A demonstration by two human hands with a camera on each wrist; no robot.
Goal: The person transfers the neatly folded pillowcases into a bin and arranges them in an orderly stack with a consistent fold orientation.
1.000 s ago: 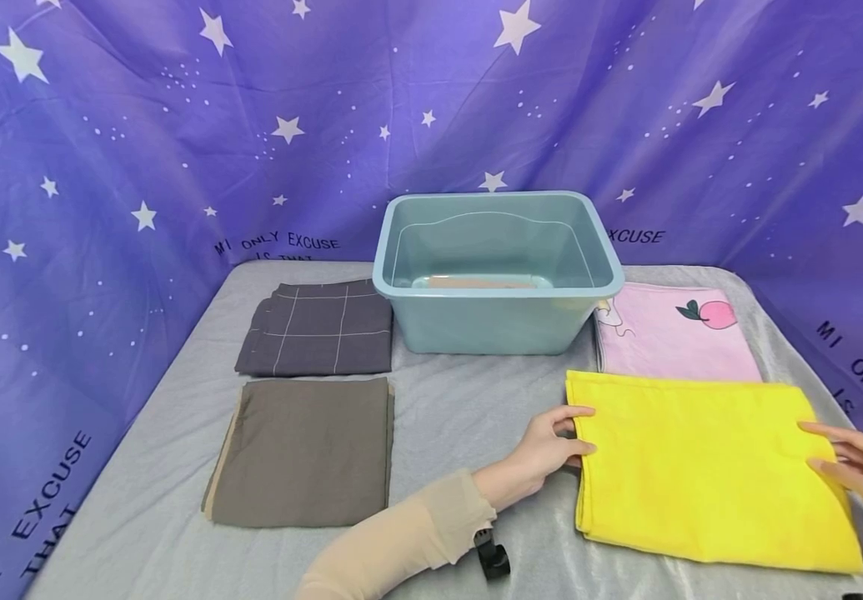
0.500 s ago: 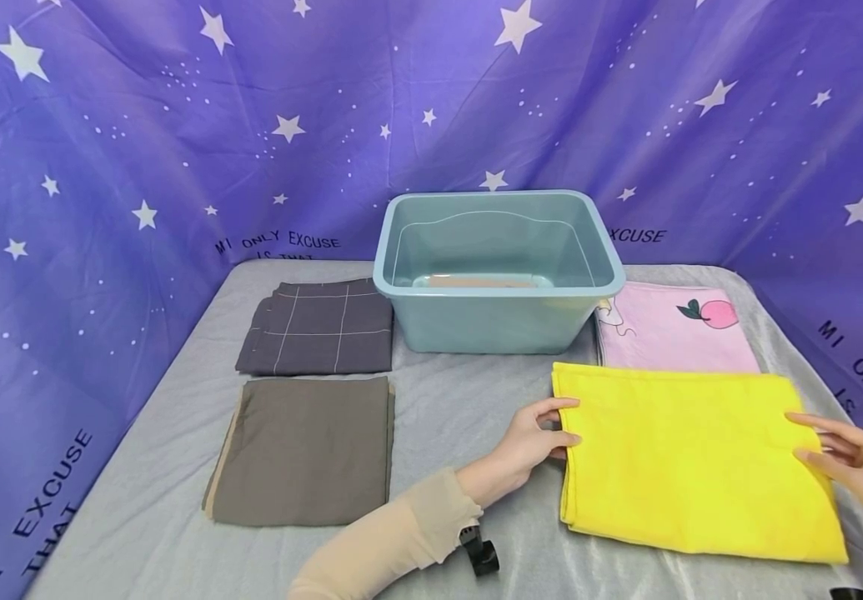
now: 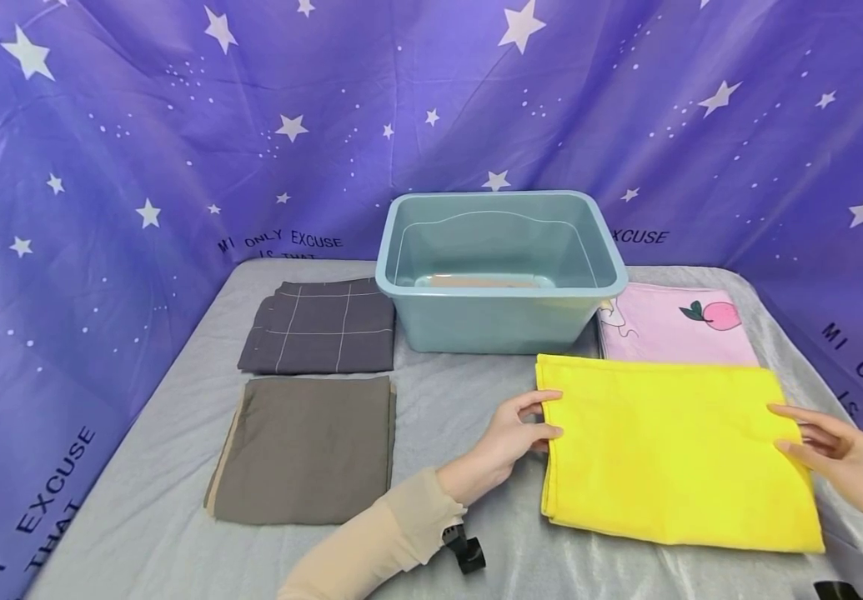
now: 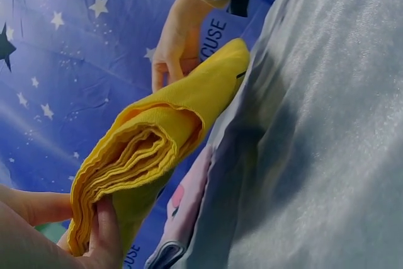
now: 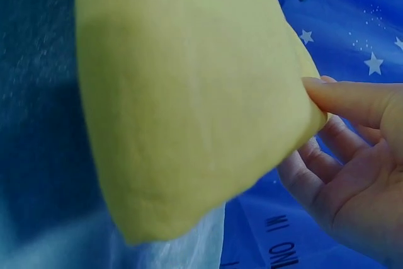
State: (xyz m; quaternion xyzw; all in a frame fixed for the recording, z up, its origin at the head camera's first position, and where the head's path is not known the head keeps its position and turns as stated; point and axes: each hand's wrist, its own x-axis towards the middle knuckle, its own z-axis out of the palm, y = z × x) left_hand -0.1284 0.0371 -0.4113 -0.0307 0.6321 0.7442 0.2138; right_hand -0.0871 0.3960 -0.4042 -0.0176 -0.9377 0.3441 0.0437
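Note:
A folded yellow cloth (image 3: pixel 679 458) of several layers is held by its two side edges at the right front of the table. My left hand (image 3: pixel 509 433) pinches its left edge; in the left wrist view the thumb and fingers (image 4: pixel 107 234) grip the stacked folds. On the opposite side my right hand (image 3: pixel 844 458) grips the right edge, thumb on the upper face and other fingers behind, as the right wrist view shows. Shadow beneath the cloth (image 5: pixel 189 111) in both wrist views shows it raised off the table. Behind it lies a folded pink cloth (image 3: pixel 674 329) with a peach print, partly covered.
A blue-green plastic bin (image 3: pixel 502 321) stands at the back middle, its floor visible. To its left lie a dark checked folded cloth (image 3: pixel 318 329) and, nearer, a brown folded cloth (image 3: pixel 303 450). A purple star-patterned curtain (image 3: pixel 326 108) surrounds the grey-covered table (image 3: pixel 469 392).
Both hands have carried the yellow cloth to the left and slightly toward the back. Their grip on its edges looks the same. The bin and the other cloths stay in place.

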